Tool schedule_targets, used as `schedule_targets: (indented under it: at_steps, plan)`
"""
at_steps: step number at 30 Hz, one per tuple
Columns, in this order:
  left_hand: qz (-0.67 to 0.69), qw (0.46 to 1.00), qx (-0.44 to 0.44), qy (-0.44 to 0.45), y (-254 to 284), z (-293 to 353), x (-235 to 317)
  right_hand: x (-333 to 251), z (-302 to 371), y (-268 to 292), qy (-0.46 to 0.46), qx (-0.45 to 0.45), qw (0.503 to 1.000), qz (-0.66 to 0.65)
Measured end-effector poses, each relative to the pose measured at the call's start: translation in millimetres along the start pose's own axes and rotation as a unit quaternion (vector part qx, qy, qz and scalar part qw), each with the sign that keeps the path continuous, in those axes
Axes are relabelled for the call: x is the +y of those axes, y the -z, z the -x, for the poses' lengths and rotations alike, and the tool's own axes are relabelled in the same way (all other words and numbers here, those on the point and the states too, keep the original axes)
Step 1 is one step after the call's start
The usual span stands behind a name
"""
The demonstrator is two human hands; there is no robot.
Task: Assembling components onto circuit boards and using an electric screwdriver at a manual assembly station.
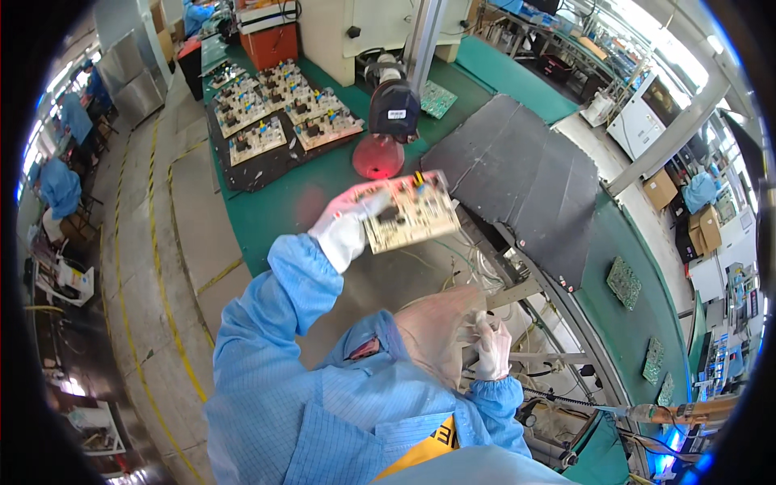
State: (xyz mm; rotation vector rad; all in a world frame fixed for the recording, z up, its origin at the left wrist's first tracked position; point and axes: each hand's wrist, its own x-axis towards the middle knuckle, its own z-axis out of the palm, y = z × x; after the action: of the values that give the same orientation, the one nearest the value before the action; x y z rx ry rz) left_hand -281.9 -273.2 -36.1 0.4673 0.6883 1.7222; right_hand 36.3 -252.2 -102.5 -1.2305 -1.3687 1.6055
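Note:
My left hand (343, 231), in a white glove, grips a populated circuit board (411, 212) by its left edge. The board is tan with dark, yellow and white components and is held up, tilted, above the bench. Just beyond it, a dark scanner (394, 109) on a stand casts red light on the glove and the board's near surroundings. My right hand (492, 349), also gloved, is low on the right beside a pale pinkish cloth or bag (443, 335). Its fingers are curled around something small and partly dark that I cannot make out.
Several similar boards (283, 101) lie on a black mat (234, 174) at the far left of the green bench (259, 222). A black sheet (525, 170) covers the right side. Green boards (624, 283) rest on the curving green conveyor (638, 339). A metal post (423, 44) rises behind the scanner.

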Motion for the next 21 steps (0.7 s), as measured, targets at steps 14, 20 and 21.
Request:
schedule_targets:
  at_steps: [14, 20, 21]
  plan:
    - [-0.110, 0.991, -0.065, 0.033, -19.2, -7.1, -37.2, -7.0, -48.7, 45.8, -0.024, 0.058, 0.931, -0.359]
    - [-0.097, 0.993, -0.057, 0.040, -16.6, -10.9, -38.0, -52.0, -87.8, 43.5, -0.066, 0.054, 0.917, -0.390]
    - [-0.097, 0.993, -0.057, 0.039, -16.6, -9.9, -36.2, -54.6, -95.4, 44.3, -0.078, -0.010, 0.917, -0.392]
